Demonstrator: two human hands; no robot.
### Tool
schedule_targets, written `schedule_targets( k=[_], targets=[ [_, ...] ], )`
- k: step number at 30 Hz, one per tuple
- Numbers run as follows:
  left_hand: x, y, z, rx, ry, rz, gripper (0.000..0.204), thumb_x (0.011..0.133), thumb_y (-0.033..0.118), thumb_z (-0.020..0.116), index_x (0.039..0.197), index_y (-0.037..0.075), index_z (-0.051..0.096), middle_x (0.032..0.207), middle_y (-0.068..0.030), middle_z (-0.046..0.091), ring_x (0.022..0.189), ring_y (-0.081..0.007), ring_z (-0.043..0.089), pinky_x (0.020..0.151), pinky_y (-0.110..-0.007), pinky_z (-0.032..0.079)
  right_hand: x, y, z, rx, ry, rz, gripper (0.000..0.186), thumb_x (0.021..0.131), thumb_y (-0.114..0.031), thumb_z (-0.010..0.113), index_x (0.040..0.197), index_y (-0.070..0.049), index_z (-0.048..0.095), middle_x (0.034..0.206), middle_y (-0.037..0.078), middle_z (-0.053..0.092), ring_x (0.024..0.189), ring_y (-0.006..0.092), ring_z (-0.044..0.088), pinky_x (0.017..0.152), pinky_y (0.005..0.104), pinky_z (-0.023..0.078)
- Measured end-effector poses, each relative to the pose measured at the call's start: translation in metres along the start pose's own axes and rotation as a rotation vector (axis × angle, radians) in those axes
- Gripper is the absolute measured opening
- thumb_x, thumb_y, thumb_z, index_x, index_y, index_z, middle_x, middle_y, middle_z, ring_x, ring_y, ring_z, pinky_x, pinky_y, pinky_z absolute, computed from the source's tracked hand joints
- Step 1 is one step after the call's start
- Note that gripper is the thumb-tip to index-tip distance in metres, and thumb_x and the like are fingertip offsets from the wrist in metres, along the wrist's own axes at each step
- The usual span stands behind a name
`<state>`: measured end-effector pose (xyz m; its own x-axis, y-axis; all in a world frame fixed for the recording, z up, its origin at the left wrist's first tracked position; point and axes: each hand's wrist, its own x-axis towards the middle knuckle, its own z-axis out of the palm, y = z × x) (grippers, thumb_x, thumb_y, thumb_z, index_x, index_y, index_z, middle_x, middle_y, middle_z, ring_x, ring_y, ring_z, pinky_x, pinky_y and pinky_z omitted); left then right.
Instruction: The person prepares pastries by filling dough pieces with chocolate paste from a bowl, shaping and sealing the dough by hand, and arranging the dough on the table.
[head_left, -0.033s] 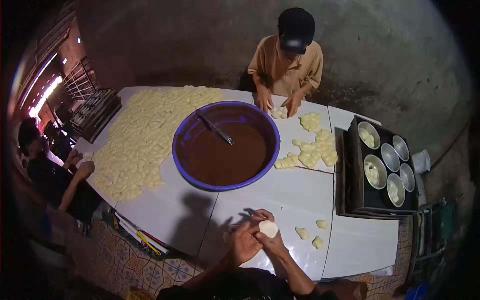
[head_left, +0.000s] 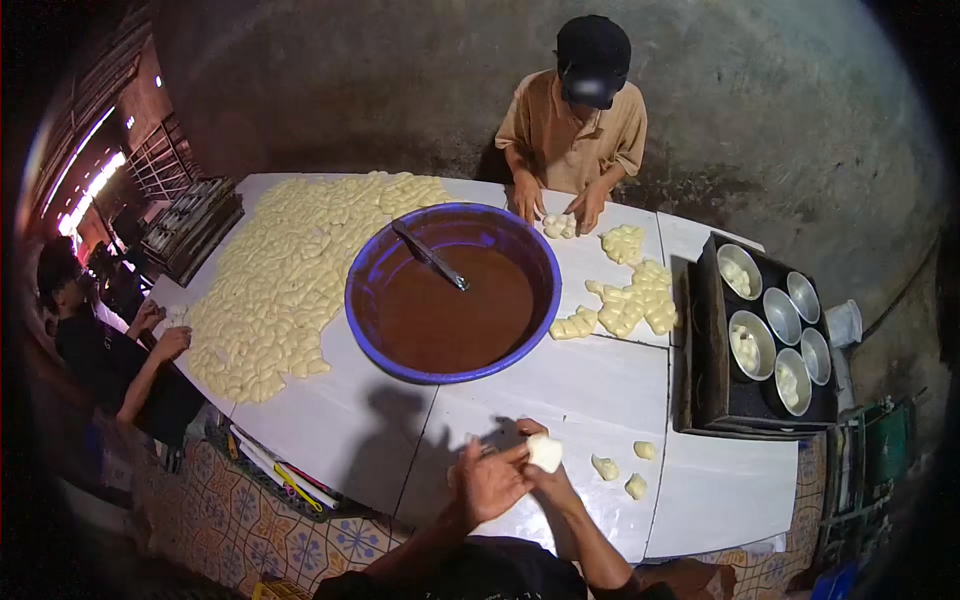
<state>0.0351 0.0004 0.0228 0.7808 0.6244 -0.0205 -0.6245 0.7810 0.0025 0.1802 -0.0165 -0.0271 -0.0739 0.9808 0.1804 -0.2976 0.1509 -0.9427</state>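
My left hand is palm up near the table's front, fingers spread, with its fingertips reaching the white dough piece. My right hand grips that flattened piece between thumb and fingers. Just right of my hands lie small pale dough lumps on the white tiled table. Beyond my hands is a large blue basin of brown filling with a metal utensil across it.
A mass of dough pieces covers the left side; more clusters lie right. A person across handles dough; another works at left. A black tray holds metal cups; a dark rack stands back left.
The dough piece in my right hand has shifted slightly right and up and looks more tilted. My left hand's fingers have moved with it toward the right.
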Motion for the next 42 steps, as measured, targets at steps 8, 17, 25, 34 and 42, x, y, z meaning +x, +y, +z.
schedule_targets(
  k=[8,17,25,34,42],
  targets=[
    [0.122,0.162,0.017,1.706,0.422,0.505,0.088,0.093,0.070,0.015,0.115,-0.004,0.057,0.105,-0.0159,0.065,0.090,-0.0260,0.064,0.085,-0.037,0.049,0.004,0.009,0.005,0.373,0.011,0.080,0.111,0.071,-0.061,0.073,0.152,-0.027,0.007,0.150,0.005,0.023,0.127,0.0205,0.041,0.092,0.0397,0.046],
    [0.090,0.131,0.040,2.471,0.515,0.550,0.049,0.093,0.047,0.047,0.086,0.002,0.066,0.086,-0.0176,0.068,0.077,-0.0434,0.063,0.067,-0.052,0.049,-0.008,0.027,0.005,0.478,0.285,0.139,0.078,0.089,-0.031,0.064,0.149,-0.012,0.018,0.138,0.013,0.044,0.112,0.0216,0.054,0.083,0.0295,0.051],
    [0.006,0.035,0.010,0.920,0.659,0.146,0.088,0.090,0.070,0.025,0.138,-0.002,0.041,0.125,-0.0189,0.057,0.112,-0.0302,0.057,0.099,-0.041,0.042,-0.008,-0.006,0.031,0.564,0.508,0.357,0.015,0.094,-0.006,0.056,0.101,0.004,0.064,0.084,0.004,0.064,0.070,0.0087,0.059,0.062,0.0197,0.049],
    [-0.036,0.006,-0.004,1.860,0.371,0.440,0.028,0.086,0.003,0.067,0.113,-0.005,0.063,0.091,-0.0117,0.069,0.083,-0.0156,0.068,0.073,-0.024,0.055,-0.035,-0.019,0.038,-0.354,0.402,-0.089,0.023,0.081,-0.001,0.063,0.104,0.000,0.067,0.113,0.013,0.057,0.103,0.0235,0.057,0.089,0.0323,0.045],
    [-0.038,-0.014,-0.015,1.171,0.575,0.272,0.018,0.089,0.012,0.066,0.097,-0.004,0.063,0.091,-0.0076,0.064,0.084,-0.0154,0.065,0.071,-0.027,0.058,-0.054,-0.043,0.043,-0.435,0.269,0.068,0.016,0.089,-0.012,0.063,0.096,0.001,0.070,0.085,0.011,0.065,0.084,0.0181,0.061,0.075,0.0289,0.048]
  ],
)
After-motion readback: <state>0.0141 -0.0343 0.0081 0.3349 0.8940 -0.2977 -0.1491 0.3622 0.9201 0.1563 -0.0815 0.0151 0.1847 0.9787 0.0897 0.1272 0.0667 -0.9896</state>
